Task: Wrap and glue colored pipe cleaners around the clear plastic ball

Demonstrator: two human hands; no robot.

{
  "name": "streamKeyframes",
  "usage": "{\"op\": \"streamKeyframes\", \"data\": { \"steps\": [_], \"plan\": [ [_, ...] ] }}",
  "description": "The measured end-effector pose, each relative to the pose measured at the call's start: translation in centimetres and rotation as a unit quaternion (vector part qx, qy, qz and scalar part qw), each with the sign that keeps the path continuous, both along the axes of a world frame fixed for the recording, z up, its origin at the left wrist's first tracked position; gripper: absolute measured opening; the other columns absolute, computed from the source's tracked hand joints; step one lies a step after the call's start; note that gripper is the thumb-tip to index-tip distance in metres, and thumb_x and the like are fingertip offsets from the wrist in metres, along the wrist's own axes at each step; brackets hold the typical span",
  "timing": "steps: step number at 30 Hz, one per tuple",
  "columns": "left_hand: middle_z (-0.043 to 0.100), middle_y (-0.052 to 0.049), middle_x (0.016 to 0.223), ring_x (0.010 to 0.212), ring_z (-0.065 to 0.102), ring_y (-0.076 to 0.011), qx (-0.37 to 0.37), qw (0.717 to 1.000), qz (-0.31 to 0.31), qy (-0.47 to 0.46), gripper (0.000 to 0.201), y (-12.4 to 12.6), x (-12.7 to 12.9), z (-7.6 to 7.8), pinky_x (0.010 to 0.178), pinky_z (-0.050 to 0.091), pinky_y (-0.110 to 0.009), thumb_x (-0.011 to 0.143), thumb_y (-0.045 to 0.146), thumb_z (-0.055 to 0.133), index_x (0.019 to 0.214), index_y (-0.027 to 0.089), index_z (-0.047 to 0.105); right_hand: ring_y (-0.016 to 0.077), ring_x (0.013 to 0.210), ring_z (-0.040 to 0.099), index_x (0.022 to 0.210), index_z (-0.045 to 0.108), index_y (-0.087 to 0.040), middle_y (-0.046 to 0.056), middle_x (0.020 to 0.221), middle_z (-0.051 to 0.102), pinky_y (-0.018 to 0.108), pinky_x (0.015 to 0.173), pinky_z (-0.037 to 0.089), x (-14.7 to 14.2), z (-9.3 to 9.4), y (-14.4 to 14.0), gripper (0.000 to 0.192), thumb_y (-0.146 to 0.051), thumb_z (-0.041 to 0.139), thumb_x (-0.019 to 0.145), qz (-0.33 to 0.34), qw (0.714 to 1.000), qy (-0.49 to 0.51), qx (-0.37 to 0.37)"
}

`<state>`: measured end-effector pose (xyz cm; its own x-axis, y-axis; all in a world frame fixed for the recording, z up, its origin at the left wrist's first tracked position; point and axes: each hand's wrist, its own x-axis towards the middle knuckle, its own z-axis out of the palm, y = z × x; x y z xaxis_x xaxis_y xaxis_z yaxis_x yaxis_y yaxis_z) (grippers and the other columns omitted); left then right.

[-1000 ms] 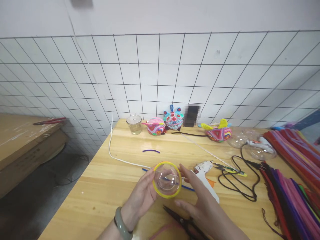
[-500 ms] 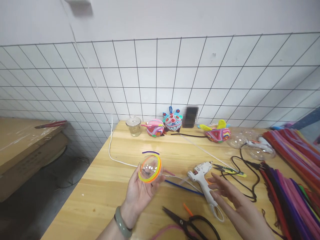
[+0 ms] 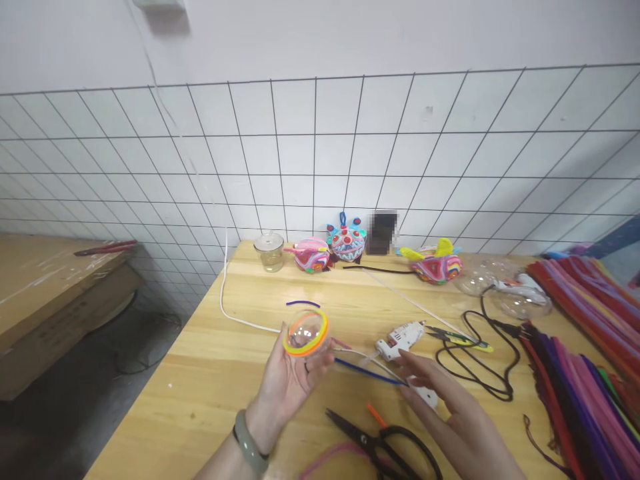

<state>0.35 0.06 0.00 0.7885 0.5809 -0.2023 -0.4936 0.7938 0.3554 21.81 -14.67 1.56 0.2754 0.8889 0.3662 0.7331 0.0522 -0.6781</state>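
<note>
My left hand [image 3: 293, 380] holds a clear plastic ball [image 3: 304, 331], its fingers cupped around the lower side. A yellow and an orange pipe cleaner ring [image 3: 320, 339] circle the ball. My right hand [image 3: 457, 407] is over the handle of a white hot glue gun [image 3: 400, 339], which lies on the table. Its fingers are stretched out and apart, hiding part of the handle; whether they touch it I cannot tell. Black-handled scissors [image 3: 367, 440] lie below, between the hands. A blue pipe cleaner [image 3: 367, 371] lies between the ball and the glue gun.
Along the wall stand a glass cup [image 3: 270, 255], a pink fish-like ornament [image 3: 311, 255], a blue one [image 3: 347, 243], a phone [image 3: 383, 233] and another colourful ornament [image 3: 437, 267]. Clear plastic balls [image 3: 523, 303], a black cord [image 3: 513, 363], yellow snips [image 3: 465, 340] and pipe cleaner bundles [image 3: 575, 393] occupy the right.
My right hand has moved left, from beside the glue gun to over its handle. My left hand and the ball have shifted slightly right. The glue gun stays in place.
</note>
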Motion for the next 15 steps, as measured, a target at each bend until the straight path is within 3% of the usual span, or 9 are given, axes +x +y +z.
{"op": "streamKeyframes", "data": {
  "steps": [6, 11, 15],
  "plan": [
    [0.078, -0.017, 0.095, 0.076, 0.076, -0.0242, 0.067, 0.987, 0.005, 0.148, 0.057, -2.1, 1.3, 1.2, 0.069, 0.059, -0.031, 0.097, 0.052, 0.033, 0.112, 0.008, 0.067, 0.0259, 0.118, 0.060, 0.135, 0.047, -0.023, 0.013, 0.130, 0.062, 0.047, 0.098, 0.051, -4.5, 0.2, 2.3, 0.050, -0.033, 0.060, 0.088, 0.017, 0.993, 0.115, -0.035],
    [0.073, -0.016, 0.111, 0.091, 0.071, -0.0243, 0.151, 0.975, 0.014, 0.162, 0.048, -2.9, 1.4, 2.0, 0.075, 0.057, -0.033, 0.093, 0.051, 0.047, 0.116, 0.012, 0.065, 0.0267, 0.125, 0.056, 0.141, 0.041, -0.023, 0.013, 0.141, 0.054, 0.049, 0.103, 0.046, -5.9, 0.0, 3.8, 0.058, -0.035, 0.062, 0.088, 0.058, 0.967, 0.233, -0.086],
    [0.072, -0.013, 0.109, 0.085, 0.070, -0.0188, 0.197, 0.969, -0.019, 0.151, 0.038, -2.9, 1.3, 2.2, 0.073, 0.055, -0.026, 0.086, 0.043, 0.063, 0.111, 0.015, 0.067, 0.0267, 0.130, 0.050, 0.142, 0.040, -0.020, 0.013, 0.144, 0.052, 0.049, 0.108, 0.039, -6.0, -0.2, 4.1, 0.062, -0.038, 0.062, 0.087, 0.039, 0.956, 0.273, -0.102]
  ]
}}
